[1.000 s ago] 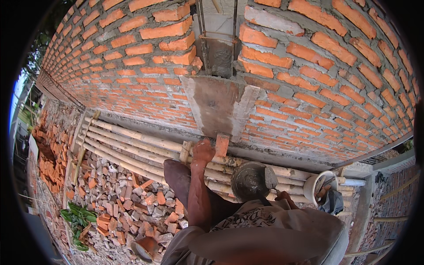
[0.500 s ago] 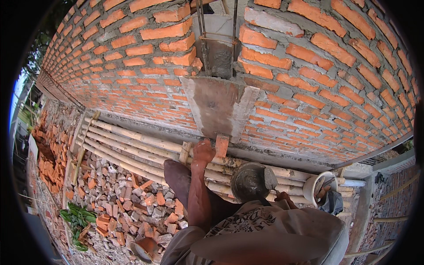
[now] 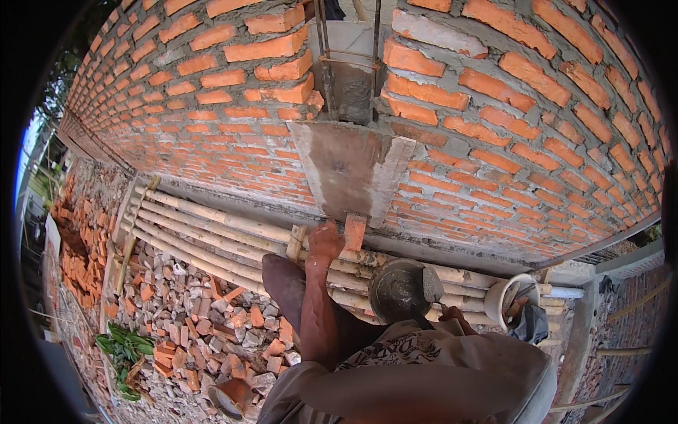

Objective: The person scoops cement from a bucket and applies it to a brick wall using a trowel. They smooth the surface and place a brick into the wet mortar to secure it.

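Observation:
My left hand (image 3: 326, 242) is closed with its fingers curled, above the bamboo poles; what it holds, if anything, is hidden. Just right of it, an orange brick (image 3: 354, 233) stands at the foot of a wet-stained formwork board (image 3: 346, 169). My right hand (image 3: 455, 318) is wrapped around the handle of a trowel (image 3: 433, 285). The trowel's mortar-coated blade lies over the right rim of a dark bucket (image 3: 390, 302) with grey mortar in it.
Brick walls (image 3: 226, 92) rise either side of a column gap with steel rods (image 3: 376, 56). Bamboo poles (image 3: 205, 237) form the platform. A white bucket (image 3: 496, 300) with tools stands right. Broken bricks (image 3: 212, 311) and a tipped bucket (image 3: 229, 398) lie below left.
My hands, the trowel and the brick are almost where they were. A dark shape behind the column gap at the top shows more than before.

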The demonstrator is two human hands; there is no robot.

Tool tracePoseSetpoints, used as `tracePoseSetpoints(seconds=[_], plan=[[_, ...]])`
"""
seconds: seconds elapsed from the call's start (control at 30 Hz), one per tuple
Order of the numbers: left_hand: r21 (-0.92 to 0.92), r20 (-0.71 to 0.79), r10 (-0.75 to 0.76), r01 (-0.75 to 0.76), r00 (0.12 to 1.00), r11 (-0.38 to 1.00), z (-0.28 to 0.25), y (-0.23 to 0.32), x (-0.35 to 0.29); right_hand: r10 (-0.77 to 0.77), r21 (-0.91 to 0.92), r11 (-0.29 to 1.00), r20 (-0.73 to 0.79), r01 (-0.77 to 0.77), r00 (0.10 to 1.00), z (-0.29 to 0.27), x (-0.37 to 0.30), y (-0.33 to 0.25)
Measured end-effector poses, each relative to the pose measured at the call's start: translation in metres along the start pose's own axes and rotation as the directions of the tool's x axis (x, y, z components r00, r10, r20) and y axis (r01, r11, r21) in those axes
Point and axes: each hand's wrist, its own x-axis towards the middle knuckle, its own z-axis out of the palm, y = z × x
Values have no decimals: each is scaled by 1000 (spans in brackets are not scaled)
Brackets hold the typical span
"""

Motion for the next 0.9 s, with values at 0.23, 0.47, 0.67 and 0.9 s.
tracePoseSetpoints(seconds=[0.23, 0.47, 0.67, 0.9], plan=[[28, 29, 8, -9, 1000, 1000, -2, 0, 0, 1, -39, 999, 119, 4, 993, -33, -30, -22], [-5, 20, -4, 4, 1000, 1000, -4, 0, -1, 66, 26, 997, 79, -68, 995, -39, -43, -27], [6, -5, 1, -1, 1000, 1000, 0, 0, 0, 53, -20, 999, 133, -51, 990, -40, -40, -30], [-15, -21, 28, -29, 999, 999, 2, -3, 0, 85, 177, 980, 44, -92, 995, -56, -67, -36]])
